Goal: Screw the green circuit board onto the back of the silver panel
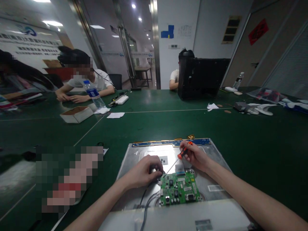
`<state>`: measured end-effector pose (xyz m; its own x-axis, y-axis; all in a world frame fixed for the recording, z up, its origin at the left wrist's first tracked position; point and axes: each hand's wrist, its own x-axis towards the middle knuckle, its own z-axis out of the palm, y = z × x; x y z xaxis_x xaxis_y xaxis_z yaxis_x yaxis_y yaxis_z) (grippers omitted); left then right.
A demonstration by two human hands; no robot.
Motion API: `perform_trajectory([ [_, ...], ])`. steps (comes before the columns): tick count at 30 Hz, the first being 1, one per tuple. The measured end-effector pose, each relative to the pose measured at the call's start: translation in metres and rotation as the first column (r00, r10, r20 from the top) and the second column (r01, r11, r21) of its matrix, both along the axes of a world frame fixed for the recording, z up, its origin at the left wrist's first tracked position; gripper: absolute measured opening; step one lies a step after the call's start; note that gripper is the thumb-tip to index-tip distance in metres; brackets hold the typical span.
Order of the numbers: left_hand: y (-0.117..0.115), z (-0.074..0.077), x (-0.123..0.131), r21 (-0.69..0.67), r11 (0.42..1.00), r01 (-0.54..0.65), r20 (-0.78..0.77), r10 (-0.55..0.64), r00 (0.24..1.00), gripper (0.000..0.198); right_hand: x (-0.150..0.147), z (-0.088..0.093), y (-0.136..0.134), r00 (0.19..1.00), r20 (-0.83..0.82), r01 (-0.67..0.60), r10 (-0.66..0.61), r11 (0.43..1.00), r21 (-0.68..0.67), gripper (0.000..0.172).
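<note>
My right hand (194, 156) is closed around the orange and black handle of a screwdriver (184, 151). The thin shaft slants down to the left, its tip at the upper left corner of a green circuit board (179, 188). Beside that corner my left hand (149, 170) has its fingers curled together close to the tip; what they pinch, if anything, is hidden. The board lies on the silver metal back of a flat display panel (130, 162). Grey and black cables (146, 205) run from the board's left edge toward me. A blue circuit strip (154, 144) lines the panel's far edge.
Across the green table (149, 126) stand an open white box (76, 114), a water bottle (94, 95) and a large black monitor (203, 78). White gloves (260, 108) lie at the right. Co-workers sit at the far side. A blurred-out flat object (74, 181) lies left of the panel.
</note>
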<state>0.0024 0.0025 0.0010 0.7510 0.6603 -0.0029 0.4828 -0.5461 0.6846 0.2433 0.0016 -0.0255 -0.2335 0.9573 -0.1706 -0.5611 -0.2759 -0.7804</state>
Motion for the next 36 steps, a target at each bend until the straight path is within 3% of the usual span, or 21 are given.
perform_trajectory([
  [16,0.0002,-0.0006,0.001,0.024,0.999,0.042,0.006,-0.042,0.999,0.01,0.003,-0.0012,0.001,0.999,-0.031,-0.022,0.024,0.998,0.066,0.032],
  [22,0.0005,-0.0027,0.0014,-0.013,1.0,0.017,0.002,-0.017,1.0,0.008,0.0039,-0.0035,0.0015,0.999,-0.038,-0.006,0.009,0.996,0.09,0.041],
  [36,0.0032,-0.0031,0.0018,-0.041,0.999,0.019,0.03,-0.018,0.999,0.004,-0.0007,-0.0002,0.0021,0.996,0.064,0.06,-0.06,0.998,0.008,0.046],
])
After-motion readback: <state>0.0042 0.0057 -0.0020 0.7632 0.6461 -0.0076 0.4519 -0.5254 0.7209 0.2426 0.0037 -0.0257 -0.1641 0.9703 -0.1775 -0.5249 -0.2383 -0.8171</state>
